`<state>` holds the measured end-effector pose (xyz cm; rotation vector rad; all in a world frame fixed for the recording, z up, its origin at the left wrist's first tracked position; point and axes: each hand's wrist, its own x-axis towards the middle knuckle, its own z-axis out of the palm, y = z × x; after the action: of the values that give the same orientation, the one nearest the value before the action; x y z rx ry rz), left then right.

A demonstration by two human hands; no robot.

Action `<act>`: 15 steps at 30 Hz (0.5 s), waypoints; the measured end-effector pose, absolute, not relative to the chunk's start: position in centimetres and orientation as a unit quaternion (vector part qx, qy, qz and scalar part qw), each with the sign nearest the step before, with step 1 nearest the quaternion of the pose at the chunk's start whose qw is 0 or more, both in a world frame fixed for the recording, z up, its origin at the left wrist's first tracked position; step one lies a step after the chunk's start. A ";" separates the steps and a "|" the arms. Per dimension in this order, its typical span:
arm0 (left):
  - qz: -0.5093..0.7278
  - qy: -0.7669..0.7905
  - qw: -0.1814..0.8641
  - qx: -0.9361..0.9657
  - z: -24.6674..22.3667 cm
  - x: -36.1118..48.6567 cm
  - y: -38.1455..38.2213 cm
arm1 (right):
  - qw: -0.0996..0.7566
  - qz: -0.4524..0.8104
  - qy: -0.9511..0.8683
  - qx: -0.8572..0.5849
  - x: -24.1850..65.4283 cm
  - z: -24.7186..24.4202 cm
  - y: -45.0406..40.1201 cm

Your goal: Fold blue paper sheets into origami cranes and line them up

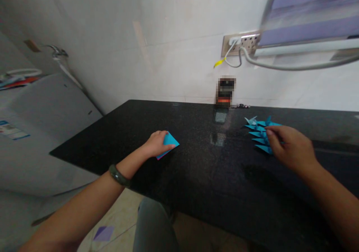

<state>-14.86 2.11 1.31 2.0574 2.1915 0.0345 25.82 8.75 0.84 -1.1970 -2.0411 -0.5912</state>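
Blue square paper (170, 139) lies on the dark tabletop, with a thin pink edge showing beneath it. My left hand (157, 144) grips it, thumb on the near side and fingers on the far side, covering its left part. Farther right, several folded blue paper cranes (259, 134) stand close together in a rough row. Over their right side is my right hand (293, 147), thumb and forefinger pinched at one of the cranes. The palm hides part of the group, and the exact hold is hard to see.
The glossy black table (193, 184) meets a white wall. A pixelated dark object (225, 91) stands at the back, beside a small beaded string (242, 106). A wall socket (241, 43) carries a plug and cables. Purple paper (103, 233) lies on the floor; a white appliance (56, 121) stands left.
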 end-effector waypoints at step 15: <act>-0.110 0.717 0.070 0.685 3.1 -13.7 3.7 | 0.342 -0.199 -0.815 -0.424 24.8 0.6 8.2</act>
<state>-13.67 3.71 3.06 2.0597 2.1568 -0.3297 24.83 8.21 0.57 -1.1020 -2.1175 -0.5171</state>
